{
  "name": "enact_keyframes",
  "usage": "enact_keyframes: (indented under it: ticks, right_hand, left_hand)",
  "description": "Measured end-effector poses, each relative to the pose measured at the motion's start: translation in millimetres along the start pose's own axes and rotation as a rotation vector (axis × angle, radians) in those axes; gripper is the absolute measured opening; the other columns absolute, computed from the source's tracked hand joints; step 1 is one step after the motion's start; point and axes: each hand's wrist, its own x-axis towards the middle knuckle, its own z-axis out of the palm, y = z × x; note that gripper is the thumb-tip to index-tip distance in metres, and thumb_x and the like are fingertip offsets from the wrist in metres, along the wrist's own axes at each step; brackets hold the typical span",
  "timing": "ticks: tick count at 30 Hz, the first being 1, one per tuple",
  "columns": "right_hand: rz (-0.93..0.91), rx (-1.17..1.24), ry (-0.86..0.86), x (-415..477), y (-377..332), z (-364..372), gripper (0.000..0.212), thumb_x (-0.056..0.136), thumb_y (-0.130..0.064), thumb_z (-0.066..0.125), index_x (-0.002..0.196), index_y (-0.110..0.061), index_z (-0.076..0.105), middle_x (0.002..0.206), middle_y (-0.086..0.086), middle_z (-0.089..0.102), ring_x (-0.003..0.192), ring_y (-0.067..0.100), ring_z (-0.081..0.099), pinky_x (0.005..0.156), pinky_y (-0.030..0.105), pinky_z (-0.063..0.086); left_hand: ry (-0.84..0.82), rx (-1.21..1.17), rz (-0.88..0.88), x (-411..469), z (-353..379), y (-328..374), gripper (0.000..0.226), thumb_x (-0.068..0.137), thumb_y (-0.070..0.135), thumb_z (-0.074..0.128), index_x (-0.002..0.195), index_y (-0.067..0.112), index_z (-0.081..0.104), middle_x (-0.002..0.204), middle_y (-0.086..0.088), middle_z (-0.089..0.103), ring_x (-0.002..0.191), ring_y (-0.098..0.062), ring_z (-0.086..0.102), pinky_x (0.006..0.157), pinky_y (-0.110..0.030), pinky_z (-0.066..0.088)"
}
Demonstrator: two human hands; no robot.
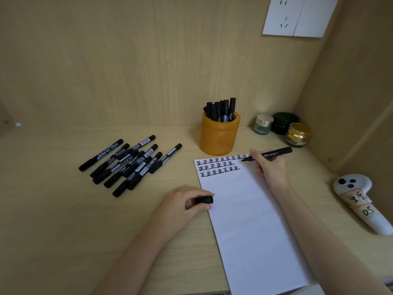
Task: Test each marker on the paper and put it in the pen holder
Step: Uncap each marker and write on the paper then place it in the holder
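Observation:
My right hand [269, 167] grips an uncapped black marker [274, 153], its tip at the right end of the rows of black marks near the top of the white paper [251, 226]. My left hand [185, 201] pinches the marker's black cap [204, 200] at the paper's left edge. An orange pen holder [219, 138] stands just behind the paper with several black markers [222, 109] upright in it. A loose pile of several black markers [131, 162] lies on the desk to the left.
Three small jars [282, 127] stand in the back right corner. A white controller [359, 201] with taped labels lies at the right edge. A wall socket [297, 17] sits high on the back panel. Wooden walls close in behind and on the right.

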Motion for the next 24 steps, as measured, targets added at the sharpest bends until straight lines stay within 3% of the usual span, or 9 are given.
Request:
enact_keyframes:
  ticks: [8,20,24]
  right_hand:
    - [-0.016,-0.082,-0.019,-3.2,-1.3,3.0,0.03,0.089,-0.024,0.066,0.061,-0.022,0.058,0.041,-0.019,0.053,0.048,0.001,0.047,0.054,0.017,0.034]
    - [-0.063,-0.078,-0.062,-0.7,3.5,3.1,0.02,0.088,-0.023,0.068,0.069,-0.02,0.065,0.046,-0.018,0.055,0.055,0.002,0.048,0.056,0.018,0.035]
    - [-0.069,-0.09,-0.061,1.6,6.6,3.1,0.015,0.087,-0.025,0.069,0.075,-0.016,0.068,0.057,-0.013,0.057,0.059,0.005,0.051,0.058,0.02,0.037]
  left_hand:
    - [0.012,0.017,-0.008,0.3,0.4,-0.7,0.024,0.081,0.024,0.07,0.103,0.032,0.07,0.075,0.024,0.057,0.069,0.008,0.047,0.062,-0.008,0.034]
    - [0.004,0.038,-0.027,0.8,0.9,-3.7,0.024,0.082,0.029,0.068,0.104,0.037,0.068,0.077,0.02,0.056,0.066,0.005,0.045,0.062,-0.009,0.034]
    - [0.005,0.045,-0.022,0.5,0.7,-2.8,0.023,0.082,0.029,0.068,0.104,0.036,0.068,0.076,0.023,0.054,0.067,0.007,0.046,0.062,-0.008,0.034]
